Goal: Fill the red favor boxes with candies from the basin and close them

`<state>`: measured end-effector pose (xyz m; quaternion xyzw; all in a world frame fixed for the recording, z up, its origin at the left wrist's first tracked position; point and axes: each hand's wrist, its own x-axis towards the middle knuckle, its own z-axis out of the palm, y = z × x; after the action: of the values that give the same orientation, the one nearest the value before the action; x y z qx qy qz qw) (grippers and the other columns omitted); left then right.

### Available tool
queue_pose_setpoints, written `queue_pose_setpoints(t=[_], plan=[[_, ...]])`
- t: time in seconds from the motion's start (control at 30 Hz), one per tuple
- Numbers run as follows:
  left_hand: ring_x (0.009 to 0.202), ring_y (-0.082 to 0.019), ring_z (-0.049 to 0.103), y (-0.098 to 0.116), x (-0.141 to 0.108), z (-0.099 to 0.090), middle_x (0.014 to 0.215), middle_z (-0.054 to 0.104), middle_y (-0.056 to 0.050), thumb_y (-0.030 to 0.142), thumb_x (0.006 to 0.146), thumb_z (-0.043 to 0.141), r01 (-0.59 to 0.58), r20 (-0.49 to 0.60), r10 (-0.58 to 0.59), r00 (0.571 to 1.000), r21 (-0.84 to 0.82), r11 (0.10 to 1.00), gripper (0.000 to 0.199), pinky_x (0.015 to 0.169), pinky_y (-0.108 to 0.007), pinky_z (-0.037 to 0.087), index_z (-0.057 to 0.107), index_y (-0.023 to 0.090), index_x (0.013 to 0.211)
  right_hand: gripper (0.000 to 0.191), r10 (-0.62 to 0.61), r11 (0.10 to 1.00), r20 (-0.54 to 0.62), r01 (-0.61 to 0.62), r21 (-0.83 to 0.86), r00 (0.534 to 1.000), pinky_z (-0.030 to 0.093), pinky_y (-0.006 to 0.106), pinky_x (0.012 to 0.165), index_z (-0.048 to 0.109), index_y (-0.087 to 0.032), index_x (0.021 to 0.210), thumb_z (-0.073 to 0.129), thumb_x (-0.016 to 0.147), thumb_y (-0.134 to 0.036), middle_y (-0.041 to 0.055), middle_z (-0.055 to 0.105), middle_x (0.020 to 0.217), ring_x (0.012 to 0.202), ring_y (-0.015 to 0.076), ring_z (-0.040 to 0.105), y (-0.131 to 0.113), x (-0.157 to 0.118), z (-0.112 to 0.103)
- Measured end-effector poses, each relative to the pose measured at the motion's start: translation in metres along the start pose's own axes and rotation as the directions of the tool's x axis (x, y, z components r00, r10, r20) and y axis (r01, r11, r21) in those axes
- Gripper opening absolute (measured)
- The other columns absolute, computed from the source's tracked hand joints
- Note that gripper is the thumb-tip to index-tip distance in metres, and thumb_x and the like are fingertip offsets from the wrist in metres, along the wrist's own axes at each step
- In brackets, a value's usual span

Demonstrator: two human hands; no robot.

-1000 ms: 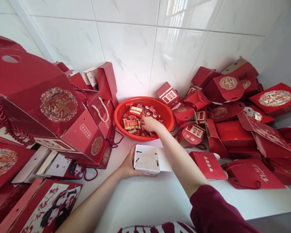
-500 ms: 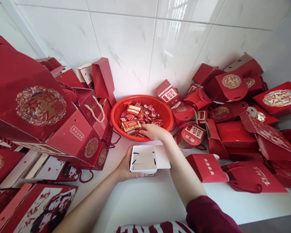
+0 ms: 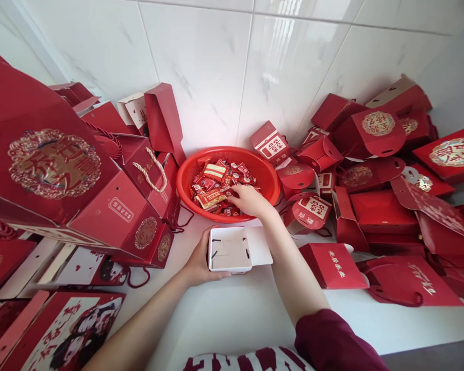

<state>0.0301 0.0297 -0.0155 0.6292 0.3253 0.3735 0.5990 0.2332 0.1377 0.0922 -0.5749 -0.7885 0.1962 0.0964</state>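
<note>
My left hand [image 3: 198, 262] grips the left side of a small open box [image 3: 229, 249]. The box is white inside, with short dark cord ends at its walls and its lid flap folded out to the right. My right hand [image 3: 250, 200] reaches into a red plastic basket [image 3: 181, 181] behind the box. Its fingers are closed on a small wrapped candy [image 3: 226, 191] at the top of the heap. Around it lie many red-wrapped candies [image 3: 205, 183] and a gold-and-red packet [image 3: 210, 198]. The fingertips are partly hidden among the wrappers.
Large red gift boxes [image 3: 54, 165] with rope handles are stacked on the left. Folded red boxes [image 3: 382, 211] are piled on the right, with a red box [image 3: 332, 266] near my right forearm. A white tiled wall [image 3: 201, 67] stands behind the white table [image 3: 224, 314].
My right hand has shifted slightly up and deeper into the basket, and its fingers have closed on a candy. The left hand still holds the box. The view has tilted slightly.
</note>
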Motion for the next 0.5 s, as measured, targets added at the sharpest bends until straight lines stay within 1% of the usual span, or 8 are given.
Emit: queue_pose_setpoints(t=[0.07, 0.13, 0.17, 0.23, 0.3, 0.33, 0.4, 0.5], plan=[[0.130, -0.035, 0.048, 0.000, -0.001, 0.002, 0.140, 0.044, -0.015, 0.034, 0.055, 0.091, 0.019, 0.007, -0.020, 1.000, 0.028, 0.999, 0.111, 0.107, -0.051, 0.041, 0.021, 0.027, 0.142, 0.035, -0.026, 0.997, -0.050, 0.029, 0.074, 0.998, 0.045, 0.027, 0.081, 0.067, -0.014, 0.107, 0.042, 0.101, -0.038, 0.0102, 0.072, 0.104, 0.095, 0.0207, 0.065, 0.002, -0.017, -0.005], [0.131, -0.036, 0.046, -0.001, -0.002, 0.002, 0.140, 0.044, -0.015, 0.033, 0.054, 0.091, 0.029, 0.009, -0.029, 1.000, 0.038, 0.999, 0.113, 0.107, -0.051, 0.041, 0.021, 0.027, 0.142, 0.040, -0.071, 0.962, -0.076, 0.089, 0.259, 0.995, 0.047, 0.026, 0.076, 0.067, -0.015, 0.103, 0.040, 0.101, -0.044, 0.0064, 0.073, 0.096, 0.089, 0.0196, 0.065, 0.005, -0.031, -0.008], [0.131, -0.036, 0.046, -0.001, -0.002, 0.002, 0.140, 0.043, -0.015, 0.033, 0.054, 0.091, 0.032, 0.011, -0.033, 0.999, 0.038, 0.999, 0.113, 0.106, -0.051, 0.041, 0.020, 0.027, 0.142, 0.040, -0.107, 0.914, -0.075, 0.128, 0.385, 0.991, 0.048, 0.026, 0.075, 0.068, -0.016, 0.101, 0.041, 0.100, -0.046, 0.0051, 0.073, 0.095, 0.089, 0.0193, 0.065, 0.006, -0.036, -0.008], [0.131, -0.036, 0.046, -0.001, -0.002, 0.002, 0.140, 0.043, -0.015, 0.033, 0.055, 0.091, 0.039, 0.016, -0.039, 0.999, 0.034, 0.999, 0.112, 0.106, -0.051, 0.041, 0.020, 0.027, 0.142, 0.038, -0.193, 0.758, -0.040, 0.175, 0.628, 0.980, 0.050, 0.026, 0.077, 0.068, -0.016, 0.098, 0.046, 0.097, -0.047, 0.0040, 0.073, 0.096, 0.092, 0.0191, 0.066, 0.008, -0.043, -0.008], [0.131, -0.037, 0.046, -0.001, -0.001, 0.002, 0.140, 0.043, -0.015, 0.032, 0.055, 0.091, 0.040, 0.017, -0.040, 0.999, 0.033, 0.999, 0.112, 0.106, -0.051, 0.041, 0.021, 0.027, 0.141, 0.035, -0.258, 0.633, 0.010, 0.161, 0.757, 0.966, 0.051, 0.027, 0.079, 0.068, -0.016, 0.096, 0.050, 0.095, -0.047, 0.0039, 0.073, 0.097, 0.093, 0.0185, 0.067, 0.008, -0.047, -0.008], [0.131, -0.037, 0.046, -0.001, -0.001, 0.002, 0.140, 0.044, -0.015, 0.032, 0.054, 0.091, 0.039, 0.018, -0.040, 0.999, 0.031, 0.999, 0.112, 0.106, -0.052, 0.041, 0.021, 0.027, 0.141, 0.035, -0.275, 0.607, 0.029, 0.150, 0.780, 0.961, 0.051, 0.027, 0.078, 0.068, -0.016, 0.095, 0.051, 0.095, -0.047, 0.0038, 0.073, 0.094, 0.090, 0.0178, 0.067, 0.008, -0.048, -0.009], [0.130, -0.036, 0.047, -0.001, -0.001, 0.002, 0.140, 0.044, -0.014, 0.032, 0.054, 0.091, 0.032, 0.022, -0.032, 0.999, 0.029, 0.999, 0.111, 0.105, -0.052, 0.041, 0.022, 0.028, 0.140, 0.035, -0.312, 0.628, 0.085, 0.139, 0.766, 0.946, 0.049, 0.025, 0.070, 0.069, -0.016, 0.091, 0.054, 0.093, -0.047, 0.0023, 0.072, 0.085, 0.080, 0.0159, 0.065, 0.007, -0.052, -0.012], [0.128, -0.036, 0.049, -0.001, 0.000, 0.002, 0.139, 0.044, -0.014, 0.031, 0.054, 0.092, 0.001, 0.029, -0.002, 1.000, 0.049, 0.999, 0.110, 0.104, -0.051, 0.043, 0.023, 0.029, 0.140, 0.028, -0.377, 0.751, 0.212, 0.163, 0.640, 0.901, 0.044, 0.023, 0.061, 0.070, -0.016, 0.085, 0.061, 0.089, -0.042, -0.0007, 0.069, 0.075, 0.067, 0.0127, 0.060, 0.003, -0.059, -0.018]])
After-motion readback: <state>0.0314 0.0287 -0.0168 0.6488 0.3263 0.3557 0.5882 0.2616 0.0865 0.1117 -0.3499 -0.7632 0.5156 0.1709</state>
